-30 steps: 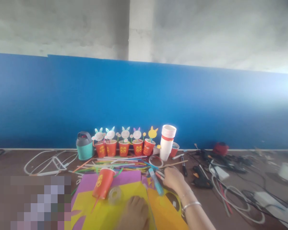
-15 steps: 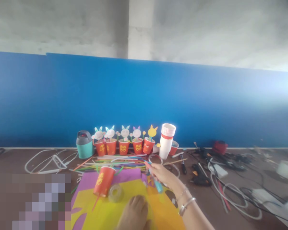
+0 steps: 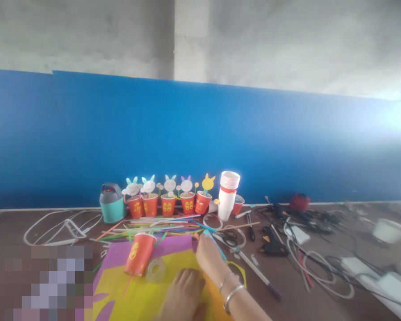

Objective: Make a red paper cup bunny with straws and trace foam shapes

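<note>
the left hand [image 3: 185,292] lies knuckles-up on the yellow sheet [image 3: 169,264], fingers close together, with the right hand [image 3: 209,253] bunched at its one o'clock; i cannot tell whether either pinches anything. the red cup [image 3: 140,254] lies tipped at the left hand's ten o'clock, beside the tape roll [image 3: 156,279], where a knock from that hand could roll it.

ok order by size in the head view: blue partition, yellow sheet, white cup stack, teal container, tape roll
Blue partition
Yellow sheet
White cup stack and teal container: too alike to rank
Tape roll
</note>
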Motion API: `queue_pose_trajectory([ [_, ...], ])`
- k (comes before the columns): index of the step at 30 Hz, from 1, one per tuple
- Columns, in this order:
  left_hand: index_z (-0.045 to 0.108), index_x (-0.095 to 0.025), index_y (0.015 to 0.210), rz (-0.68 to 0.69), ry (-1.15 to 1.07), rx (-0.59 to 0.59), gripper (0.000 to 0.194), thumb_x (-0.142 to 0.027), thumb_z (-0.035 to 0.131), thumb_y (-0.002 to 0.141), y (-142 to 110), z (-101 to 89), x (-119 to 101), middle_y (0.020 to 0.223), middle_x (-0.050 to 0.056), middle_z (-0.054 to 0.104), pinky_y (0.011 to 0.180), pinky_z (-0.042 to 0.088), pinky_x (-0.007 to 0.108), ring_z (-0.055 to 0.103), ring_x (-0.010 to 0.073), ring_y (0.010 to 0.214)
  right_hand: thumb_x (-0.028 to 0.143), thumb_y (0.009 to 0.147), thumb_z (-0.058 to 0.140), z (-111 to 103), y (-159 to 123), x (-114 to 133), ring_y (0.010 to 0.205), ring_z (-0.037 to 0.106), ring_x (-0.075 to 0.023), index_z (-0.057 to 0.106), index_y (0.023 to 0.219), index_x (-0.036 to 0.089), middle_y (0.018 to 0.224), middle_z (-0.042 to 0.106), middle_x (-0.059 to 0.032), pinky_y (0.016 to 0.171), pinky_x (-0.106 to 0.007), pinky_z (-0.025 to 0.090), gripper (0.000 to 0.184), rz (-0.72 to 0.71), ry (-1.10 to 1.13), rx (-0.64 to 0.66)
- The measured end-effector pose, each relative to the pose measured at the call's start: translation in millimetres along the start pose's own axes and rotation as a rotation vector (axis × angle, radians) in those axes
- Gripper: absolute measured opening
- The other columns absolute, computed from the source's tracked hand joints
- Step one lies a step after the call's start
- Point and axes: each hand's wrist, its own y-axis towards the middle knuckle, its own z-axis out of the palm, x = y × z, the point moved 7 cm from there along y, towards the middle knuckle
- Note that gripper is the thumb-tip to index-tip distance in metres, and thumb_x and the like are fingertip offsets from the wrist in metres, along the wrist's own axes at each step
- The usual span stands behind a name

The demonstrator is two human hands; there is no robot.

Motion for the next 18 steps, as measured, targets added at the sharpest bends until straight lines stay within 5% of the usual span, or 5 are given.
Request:
queue_pose_trajectory([
  [4, 0.057, -0.019, 0.084, 0.040, 0.065, -0.141, 0.010, -0.013, 0.058, 0.075, 0, -9.6, -5, 0.086, 0.002, 0.064, 0.070, 0.049, 0.031, 0.059, 0.0193, 0.079, 0.010, 0.094, 0.034, 1, 5, -3, 0.104, 0.063, -0.0251, 0.060, 0.110, 0.005, 0.105, 0.069, -0.0189, 0.083, -0.028, 0.042, 0.030, -0.037, -0.045, -0.017],
  [9, 0.053, -0.019, 0.071, 0.077, 0.142, -0.225, 0.012, -0.009, 0.053, 0.077, -1, -17.2, -9, 0.073, 0.001, 0.060, 0.060, 0.043, 0.030, 0.056, 0.0178, 0.067, 0.020, 0.098, 0.031, -2, 11, -10, 0.097, 0.066, -0.0237, 0.061, 0.106, 0.010, 0.099, 0.071, -0.0151, 0.075, -0.027, 0.043, 0.033, -0.038, -0.081, -0.037],
  [14, 0.058, -0.019, 0.063, 0.084, 0.193, -0.151, 0.014, -0.020, 0.062, 0.077, -1, -14.1, -9, 0.064, 0.000, 0.060, 0.057, 0.041, 0.029, 0.055, 0.0172, 0.062, 0.021, 0.097, 0.034, 5, 8, -9, 0.096, 0.066, -0.0245, 0.064, 0.103, 0.011, 0.099, 0.071, -0.0159, 0.074, -0.028, 0.043, 0.032, -0.055, -0.114, -0.022],
  [18, 0.068, -0.017, 0.073, 0.085, 0.248, 0.055, 0.021, -0.037, 0.067, 0.077, -4, 6.4, -13, 0.072, 0.004, 0.066, 0.058, 0.043, 0.028, 0.059, 0.0191, 0.069, 0.019, 0.096, 0.034, 8, 7, -8, 0.096, 0.066, -0.0251, 0.062, 0.108, 0.008, 0.101, 0.070, -0.0184, 0.076, -0.029, 0.043, 0.032, -0.051, -0.121, -0.014],
])
